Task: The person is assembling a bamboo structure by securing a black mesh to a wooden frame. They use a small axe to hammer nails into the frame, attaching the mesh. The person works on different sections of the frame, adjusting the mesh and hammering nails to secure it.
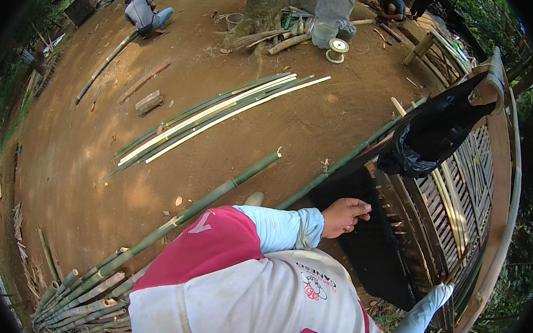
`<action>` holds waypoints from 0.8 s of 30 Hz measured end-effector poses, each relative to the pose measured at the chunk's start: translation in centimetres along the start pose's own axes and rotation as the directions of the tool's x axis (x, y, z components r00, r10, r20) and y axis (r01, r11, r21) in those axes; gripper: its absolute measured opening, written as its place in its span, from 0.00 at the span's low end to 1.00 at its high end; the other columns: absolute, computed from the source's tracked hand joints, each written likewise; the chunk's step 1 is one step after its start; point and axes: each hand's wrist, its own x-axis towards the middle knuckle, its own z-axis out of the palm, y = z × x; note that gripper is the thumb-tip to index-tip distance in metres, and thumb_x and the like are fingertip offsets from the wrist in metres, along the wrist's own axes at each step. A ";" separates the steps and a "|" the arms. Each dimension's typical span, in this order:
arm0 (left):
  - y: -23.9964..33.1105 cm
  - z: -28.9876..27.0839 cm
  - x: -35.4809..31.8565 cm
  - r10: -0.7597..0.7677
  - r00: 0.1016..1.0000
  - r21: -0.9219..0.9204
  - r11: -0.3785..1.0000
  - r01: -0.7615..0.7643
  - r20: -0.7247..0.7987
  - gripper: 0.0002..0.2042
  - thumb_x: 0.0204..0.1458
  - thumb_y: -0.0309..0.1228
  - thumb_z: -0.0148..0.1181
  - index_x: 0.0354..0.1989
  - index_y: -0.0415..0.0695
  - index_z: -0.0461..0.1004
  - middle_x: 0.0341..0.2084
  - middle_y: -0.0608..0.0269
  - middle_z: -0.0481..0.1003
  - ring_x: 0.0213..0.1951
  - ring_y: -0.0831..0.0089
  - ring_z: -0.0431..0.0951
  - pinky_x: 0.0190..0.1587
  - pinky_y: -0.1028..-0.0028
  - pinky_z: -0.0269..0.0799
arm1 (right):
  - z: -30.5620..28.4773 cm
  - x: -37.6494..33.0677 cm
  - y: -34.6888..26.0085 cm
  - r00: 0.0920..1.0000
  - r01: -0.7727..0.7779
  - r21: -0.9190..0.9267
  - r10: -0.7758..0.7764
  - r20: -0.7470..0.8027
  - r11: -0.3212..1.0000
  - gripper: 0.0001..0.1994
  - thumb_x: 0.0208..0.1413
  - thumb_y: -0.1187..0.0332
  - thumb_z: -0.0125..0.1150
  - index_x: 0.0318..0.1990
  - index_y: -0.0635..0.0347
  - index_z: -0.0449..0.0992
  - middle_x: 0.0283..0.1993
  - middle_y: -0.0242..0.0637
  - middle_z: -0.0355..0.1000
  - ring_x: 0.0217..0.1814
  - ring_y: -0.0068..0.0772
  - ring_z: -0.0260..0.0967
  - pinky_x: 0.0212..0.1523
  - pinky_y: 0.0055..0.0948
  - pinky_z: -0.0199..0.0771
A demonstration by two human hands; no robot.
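My left hand (345,216) is in front of my chest, its fingers curled and the thumb against them; nothing shows in its grasp. Beneath and beyond it lies a dark black sheet (367,246) along the side of a slatted bamboo rack (456,195). At the lower right my right hand (441,277) reaches the rack's near end, next to a thin strip of wood. Its fingers are mostly hidden there. A black plastic bag (427,135) hangs over the rack's far end.
Cut bamboo poles (83,300) are piled at the lower left, one long green pole (218,192) reaching past me. Split bamboo strips (225,113) lie on the dirt ground. A crouching person (145,14) is beside another pole; a spool (337,49) stands near a tree (264,4).
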 end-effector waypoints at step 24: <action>-0.3 -2.0 0.1 -0.010 0.998 -0.010 1.000 0.009 -0.054 0.07 0.60 0.35 0.57 0.37 0.47 0.68 0.31 0.65 0.72 0.16 0.88 0.56 0.18 0.82 0.50 | 0.6 3.3 -0.5 0.994 0.083 -0.028 -0.080 0.075 0.996 0.14 0.57 0.60 0.63 0.44 0.61 0.74 0.28 0.29 0.70 0.26 0.23 0.65 0.28 0.26 0.68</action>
